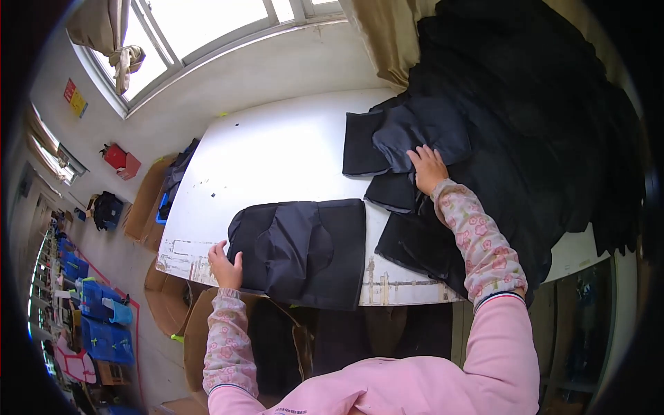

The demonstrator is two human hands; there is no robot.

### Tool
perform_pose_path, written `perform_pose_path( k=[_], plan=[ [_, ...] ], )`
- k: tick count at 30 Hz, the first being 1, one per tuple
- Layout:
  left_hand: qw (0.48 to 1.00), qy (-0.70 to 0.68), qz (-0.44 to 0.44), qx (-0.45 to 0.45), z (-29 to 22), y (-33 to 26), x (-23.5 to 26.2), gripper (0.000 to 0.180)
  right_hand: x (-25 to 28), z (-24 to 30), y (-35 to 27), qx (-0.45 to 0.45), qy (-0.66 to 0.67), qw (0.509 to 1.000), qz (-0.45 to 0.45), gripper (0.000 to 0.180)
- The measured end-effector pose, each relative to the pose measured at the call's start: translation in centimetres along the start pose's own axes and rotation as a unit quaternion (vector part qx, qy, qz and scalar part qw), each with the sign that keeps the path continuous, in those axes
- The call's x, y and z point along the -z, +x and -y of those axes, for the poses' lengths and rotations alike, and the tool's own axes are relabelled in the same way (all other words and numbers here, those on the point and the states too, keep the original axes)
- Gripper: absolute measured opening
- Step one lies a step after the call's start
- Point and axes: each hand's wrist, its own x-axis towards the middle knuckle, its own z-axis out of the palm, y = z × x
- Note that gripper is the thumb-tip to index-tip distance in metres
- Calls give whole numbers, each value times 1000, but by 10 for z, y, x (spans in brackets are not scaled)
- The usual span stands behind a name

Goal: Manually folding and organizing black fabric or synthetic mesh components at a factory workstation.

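Observation:
A flat black fabric piece (297, 252) with a smoother dark panel in its middle lies at the table's near edge. My left hand (226, 268) is at its left edge, thumb and fingers apart. To the right, my right hand (429, 169) rests with spread fingers on a similar dark cloth piece (408, 131). That piece overlaps other black pieces (415, 242) beside a large black fabric heap (532, 138). Lower layers of the heap are hidden.
The white table (277, 152) has worn, chipped patches along its front edge. Cardboard boxes (149, 200) stand at its left side and below it. Blue bins (107, 339) line the floor at far left. A window (200, 28) and a tan curtain (387, 41) are behind.

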Motion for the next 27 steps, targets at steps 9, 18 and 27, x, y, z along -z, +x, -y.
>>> perform_pose_path(
  k=[9,18,27],
  plan=[
    [752,-532,389,26,-170,-11,-26,26,-11,-18,38,-44,-49,996,63,19],
    [916,-322,163,-176,-281,11,-30,113,269,49,71,24,357,933,-40,20],
    [832,-384,112,-385,-328,25,51,85,374,47,73,87,425,900,53,26]
  ],
)
